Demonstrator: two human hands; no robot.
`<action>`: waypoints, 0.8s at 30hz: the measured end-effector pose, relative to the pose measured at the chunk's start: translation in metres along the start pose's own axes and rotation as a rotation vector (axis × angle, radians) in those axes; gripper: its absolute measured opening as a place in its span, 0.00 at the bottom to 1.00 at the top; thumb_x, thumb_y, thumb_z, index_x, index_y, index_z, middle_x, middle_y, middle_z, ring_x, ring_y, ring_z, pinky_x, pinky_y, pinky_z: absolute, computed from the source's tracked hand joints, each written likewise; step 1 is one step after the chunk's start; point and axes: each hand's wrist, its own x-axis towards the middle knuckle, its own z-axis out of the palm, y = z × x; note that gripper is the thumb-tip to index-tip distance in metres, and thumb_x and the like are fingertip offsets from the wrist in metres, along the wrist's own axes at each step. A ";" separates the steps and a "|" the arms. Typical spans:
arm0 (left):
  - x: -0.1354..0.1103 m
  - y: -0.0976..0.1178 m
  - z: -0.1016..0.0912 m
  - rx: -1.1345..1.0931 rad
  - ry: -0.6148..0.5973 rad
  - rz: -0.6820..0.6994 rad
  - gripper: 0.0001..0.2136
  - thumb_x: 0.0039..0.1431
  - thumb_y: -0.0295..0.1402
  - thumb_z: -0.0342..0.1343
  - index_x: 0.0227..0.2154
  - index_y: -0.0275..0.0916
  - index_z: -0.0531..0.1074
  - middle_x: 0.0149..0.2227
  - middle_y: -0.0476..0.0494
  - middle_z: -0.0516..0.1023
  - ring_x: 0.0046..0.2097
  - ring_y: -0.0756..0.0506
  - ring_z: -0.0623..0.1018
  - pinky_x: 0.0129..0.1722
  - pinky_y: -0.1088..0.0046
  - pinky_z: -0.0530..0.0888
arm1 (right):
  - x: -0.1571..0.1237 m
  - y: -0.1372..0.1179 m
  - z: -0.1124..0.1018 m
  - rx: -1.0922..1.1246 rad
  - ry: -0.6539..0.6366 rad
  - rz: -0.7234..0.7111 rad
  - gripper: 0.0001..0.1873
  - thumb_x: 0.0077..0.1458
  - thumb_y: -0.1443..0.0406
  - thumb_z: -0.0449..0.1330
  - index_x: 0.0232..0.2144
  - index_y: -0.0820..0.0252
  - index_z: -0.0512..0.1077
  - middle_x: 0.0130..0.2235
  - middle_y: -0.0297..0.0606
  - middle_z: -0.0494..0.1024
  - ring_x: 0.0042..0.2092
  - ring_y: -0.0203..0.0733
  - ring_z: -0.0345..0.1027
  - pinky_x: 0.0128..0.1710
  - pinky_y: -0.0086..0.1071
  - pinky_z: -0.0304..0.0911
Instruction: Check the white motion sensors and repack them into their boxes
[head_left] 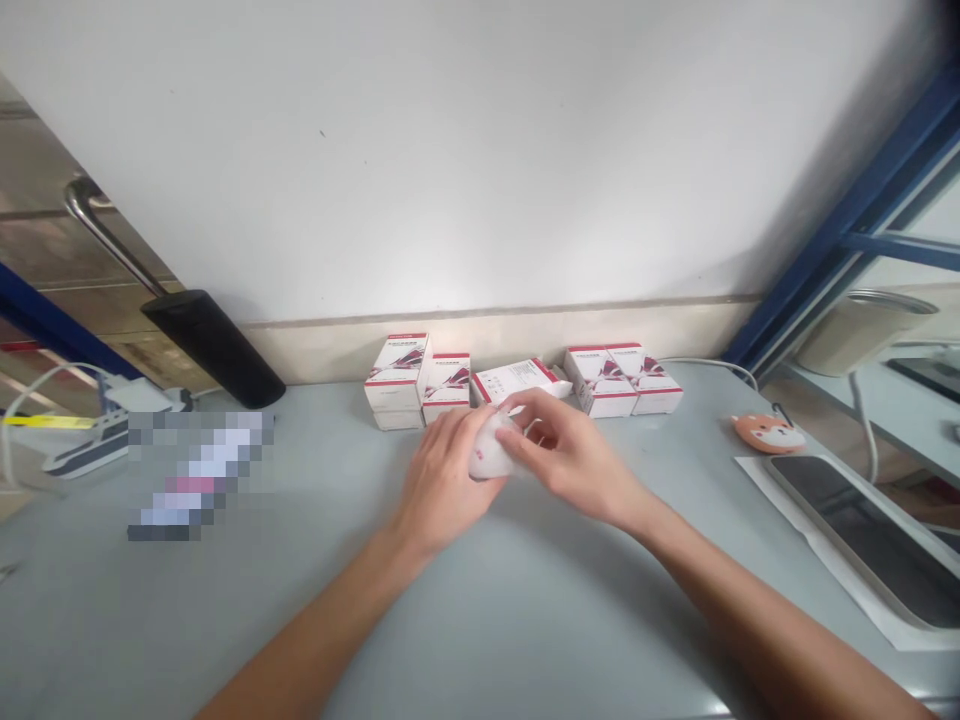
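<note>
Between both hands is a small whitish, rounded item with a translucent look and a pink mark (489, 452); its exact kind I cannot make out. My left hand (450, 472) curls around it from the left. From the right, my right hand (566, 450) pinches its upper edge with thumb and fingers. Just behind the hands, a white box with red edges (514, 380) lies on its side, an end flap sticking out to the right. Similar boxes stand to its left (397, 370) and right (600, 385).
On the grey table (480, 620), a black cylinder (214, 345) and a power strip (112, 430) lie at left, near a blurred-out object (199, 475). At right are an orange animal-faced case (769, 433) and a dark phone (862, 535) on white paper. A wall rises behind.
</note>
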 end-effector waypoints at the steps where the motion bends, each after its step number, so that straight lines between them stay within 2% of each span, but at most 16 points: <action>1: 0.001 0.000 0.000 0.016 -0.006 0.011 0.25 0.60 0.27 0.63 0.59 0.48 0.66 0.51 0.42 0.79 0.53 0.38 0.79 0.52 0.60 0.76 | 0.001 0.001 0.001 0.039 -0.012 0.012 0.13 0.65 0.55 0.60 0.48 0.53 0.72 0.37 0.33 0.75 0.31 0.36 0.66 0.31 0.33 0.64; 4: 0.002 0.000 0.000 0.044 -0.030 0.012 0.26 0.58 0.26 0.62 0.59 0.46 0.66 0.51 0.41 0.78 0.53 0.37 0.79 0.50 0.61 0.78 | 0.004 0.001 0.003 0.081 0.026 0.013 0.08 0.66 0.58 0.59 0.39 0.56 0.73 0.33 0.32 0.75 0.30 0.35 0.65 0.30 0.32 0.61; 6: 0.002 -0.002 0.000 0.064 -0.051 0.003 0.28 0.58 0.26 0.62 0.60 0.46 0.65 0.51 0.40 0.78 0.53 0.36 0.80 0.50 0.60 0.78 | 0.005 0.001 0.004 0.082 0.058 0.004 0.09 0.66 0.58 0.58 0.38 0.56 0.72 0.32 0.32 0.74 0.30 0.35 0.65 0.30 0.32 0.61; 8: 0.001 -0.005 0.001 0.087 -0.082 0.002 0.29 0.58 0.27 0.61 0.62 0.46 0.63 0.52 0.39 0.78 0.54 0.36 0.79 0.51 0.58 0.78 | 0.004 0.002 0.004 0.087 0.063 0.004 0.11 0.66 0.56 0.59 0.45 0.55 0.72 0.35 0.32 0.75 0.31 0.36 0.66 0.30 0.32 0.63; 11: 0.001 -0.008 0.002 0.118 -0.135 -0.008 0.29 0.57 0.27 0.61 0.62 0.46 0.64 0.52 0.40 0.79 0.55 0.35 0.79 0.51 0.58 0.78 | 0.003 0.003 0.005 0.067 0.038 0.017 0.21 0.62 0.54 0.64 0.54 0.53 0.70 0.40 0.34 0.76 0.33 0.36 0.69 0.31 0.32 0.65; 14: 0.002 -0.006 0.001 0.109 -0.197 -0.064 0.33 0.55 0.26 0.62 0.64 0.47 0.63 0.52 0.41 0.79 0.54 0.35 0.80 0.49 0.59 0.78 | 0.004 0.006 0.006 0.061 0.067 0.036 0.11 0.61 0.57 0.64 0.43 0.56 0.76 0.36 0.34 0.78 0.33 0.37 0.69 0.32 0.33 0.64; 16: 0.003 -0.003 -0.001 0.066 -0.229 -0.105 0.37 0.56 0.28 0.63 0.68 0.49 0.58 0.57 0.40 0.77 0.56 0.35 0.79 0.48 0.60 0.78 | 0.007 0.010 0.005 0.080 0.124 0.070 0.09 0.61 0.58 0.63 0.35 0.57 0.76 0.32 0.33 0.77 0.31 0.37 0.68 0.32 0.33 0.63; 18: 0.004 0.000 -0.004 0.003 -0.254 -0.132 0.38 0.58 0.30 0.63 0.69 0.52 0.55 0.61 0.40 0.74 0.57 0.36 0.79 0.49 0.60 0.78 | 0.011 0.013 0.003 0.100 0.201 0.108 0.09 0.59 0.58 0.64 0.33 0.58 0.76 0.29 0.33 0.77 0.30 0.38 0.66 0.31 0.33 0.61; 21: 0.007 0.004 -0.008 -0.118 -0.282 -0.236 0.32 0.60 0.34 0.64 0.66 0.53 0.61 0.59 0.42 0.76 0.54 0.37 0.80 0.47 0.61 0.77 | 0.016 0.018 -0.001 0.122 0.288 0.123 0.09 0.59 0.58 0.64 0.32 0.58 0.76 0.28 0.34 0.77 0.29 0.39 0.67 0.30 0.33 0.61; 24: 0.010 0.008 -0.011 -0.314 -0.271 -0.333 0.28 0.60 0.40 0.66 0.61 0.48 0.67 0.57 0.42 0.78 0.55 0.37 0.79 0.50 0.62 0.76 | 0.016 0.024 -0.002 0.020 0.341 -0.018 0.08 0.62 0.60 0.61 0.34 0.58 0.75 0.32 0.37 0.79 0.33 0.42 0.70 0.33 0.34 0.64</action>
